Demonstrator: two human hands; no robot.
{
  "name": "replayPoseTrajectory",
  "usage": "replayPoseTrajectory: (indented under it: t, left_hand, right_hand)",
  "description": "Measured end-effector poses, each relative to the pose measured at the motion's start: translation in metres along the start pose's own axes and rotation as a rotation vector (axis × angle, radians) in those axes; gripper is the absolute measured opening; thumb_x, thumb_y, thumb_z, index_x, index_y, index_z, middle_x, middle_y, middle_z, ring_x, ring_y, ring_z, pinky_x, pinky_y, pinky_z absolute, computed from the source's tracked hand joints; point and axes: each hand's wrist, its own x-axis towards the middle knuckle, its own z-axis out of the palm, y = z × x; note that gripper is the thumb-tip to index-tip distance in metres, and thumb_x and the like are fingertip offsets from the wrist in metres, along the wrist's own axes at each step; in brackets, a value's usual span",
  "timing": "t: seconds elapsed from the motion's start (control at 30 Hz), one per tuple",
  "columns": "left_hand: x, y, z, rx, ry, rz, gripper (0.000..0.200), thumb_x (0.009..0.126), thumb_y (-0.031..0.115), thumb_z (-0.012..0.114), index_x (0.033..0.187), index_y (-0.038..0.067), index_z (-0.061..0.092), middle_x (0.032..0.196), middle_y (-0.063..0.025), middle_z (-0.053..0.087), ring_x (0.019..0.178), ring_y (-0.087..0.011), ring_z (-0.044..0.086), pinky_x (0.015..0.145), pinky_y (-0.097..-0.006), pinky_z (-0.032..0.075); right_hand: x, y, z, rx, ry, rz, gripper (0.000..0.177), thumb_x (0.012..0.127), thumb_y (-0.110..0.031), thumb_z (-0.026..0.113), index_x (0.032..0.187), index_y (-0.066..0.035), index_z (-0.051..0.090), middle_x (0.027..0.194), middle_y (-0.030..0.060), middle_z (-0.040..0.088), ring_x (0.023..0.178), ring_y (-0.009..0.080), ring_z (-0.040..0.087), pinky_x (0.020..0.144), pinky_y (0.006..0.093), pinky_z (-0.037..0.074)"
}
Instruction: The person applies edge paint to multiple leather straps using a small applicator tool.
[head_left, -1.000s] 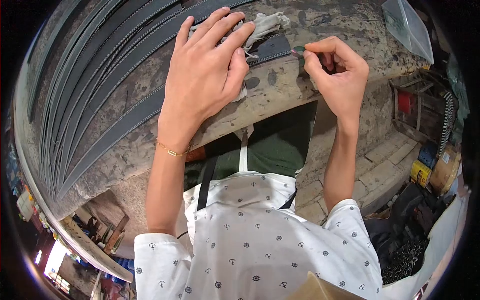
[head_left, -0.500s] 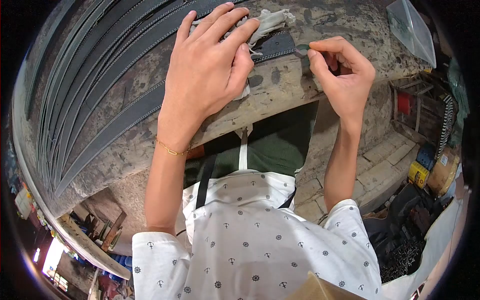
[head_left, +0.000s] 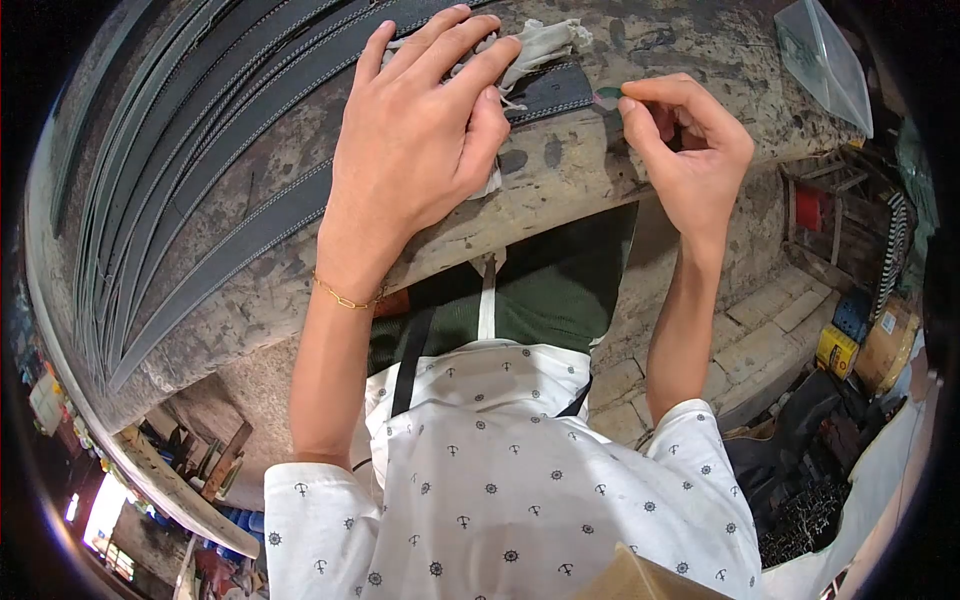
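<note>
Palm down, my left hand (head_left: pixel 415 130) rests on a whitish rag (head_left: pixel 545 45) and a dark strap (head_left: pixel 552 92) with pale stitching along its edges. Its fingers are spread, and the rag shows around them. The strap's squared end sticks out to the right of this hand. My right hand (head_left: pixel 685 130) pinches a small, thin greenish piece (head_left: pixel 608 94) between thumb and forefinger, beside the strap's end. What exactly the piece is cannot be made out.
Several long dark stitched straps (head_left: pixel 240 115) curve across the left of the stained worktable (head_left: pixel 570 170). A clear plastic container (head_left: pixel 825 65) stands at the back right. Right of the table are a metal frame (head_left: pixel 838 225) and a yellow box (head_left: pixel 836 350).
My right hand has shifted very slightly right, with the greenish piece still pinched. My left hand has hardly moved.
</note>
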Motion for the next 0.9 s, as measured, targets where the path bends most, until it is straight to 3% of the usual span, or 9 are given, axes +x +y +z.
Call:
replayPoseTrajectory:
  t: [0.43, 0.5, 0.57, 0.67, 0.9]
  left_hand:
    - [0.002, 0.004, -0.003, -0.012, 0.000, -0.012, 0.035, 0.090, 0.013, 0.054, 0.122, 0.004, 0.066, 0.131, -0.0174, 0.062, 0.131, -0.0362, 0.053, 0.112, -0.0563, 0.034]
    - [0.006, 0.013, -0.013, -0.037, -0.072, -0.085, 0.035, 0.090, 0.013, 0.054, 0.122, 0.004, 0.066, 0.131, -0.0173, 0.062, 0.131, -0.0364, 0.053, 0.113, -0.0563, 0.034]
    - [0.001, 0.003, -0.004, -0.018, -0.034, -0.046, 0.035, 0.090, 0.013, 0.054, 0.122, 0.004, 0.066, 0.131, -0.0173, 0.062, 0.131, -0.0363, 0.053, 0.113, -0.0562, 0.034]
    - [-0.001, -0.001, 0.002, -0.013, 0.016, -0.003, 0.036, 0.090, 0.013, 0.054, 0.122, 0.004, 0.066, 0.131, -0.0172, 0.062, 0.131, -0.0364, 0.053, 0.113, -0.0562, 0.033]
    - [0.000, 0.000, 0.001, -0.003, 0.006, -0.008, 0.035, 0.090, 0.013, 0.055, 0.122, 0.004, 0.066, 0.131, -0.0170, 0.062, 0.131, -0.0362, 0.053, 0.112, -0.0564, 0.034]
  right_hand:
    - [-0.001, 0.000, 0.000, 0.033, -0.010, 0.014, 0.010, 0.079, 0.002, 0.073, 0.088, -0.002, 0.075, 0.073, -0.0009, 0.063, 0.064, 0.0056, 0.050, 0.057, 0.0218, 0.039]
    - [0.000, 0.000, -0.001, 0.024, -0.024, 0.008, 0.010, 0.079, 0.002, 0.073, 0.089, -0.001, 0.075, 0.074, -0.0010, 0.064, 0.064, 0.0055, 0.051, 0.058, 0.0215, 0.039]
    - [0.001, 0.001, -0.003, -0.081, -0.067, -0.087, 0.009, 0.081, 0.001, 0.073, 0.089, -0.002, 0.075, 0.074, -0.0016, 0.065, 0.064, 0.0051, 0.051, 0.058, 0.0213, 0.040]
    - [-0.001, 0.001, 0.001, 0.033, 0.006, 0.013, 0.010, 0.080, 0.001, 0.073, 0.089, -0.003, 0.075, 0.073, -0.0014, 0.064, 0.063, 0.0056, 0.051, 0.057, 0.0218, 0.039]
    - [0.000, 0.000, 0.000, -0.033, -0.031, -0.023, 0.009, 0.080, 0.001, 0.074, 0.089, -0.002, 0.075, 0.073, -0.0015, 0.063, 0.063, 0.0055, 0.050, 0.057, 0.0217, 0.039]
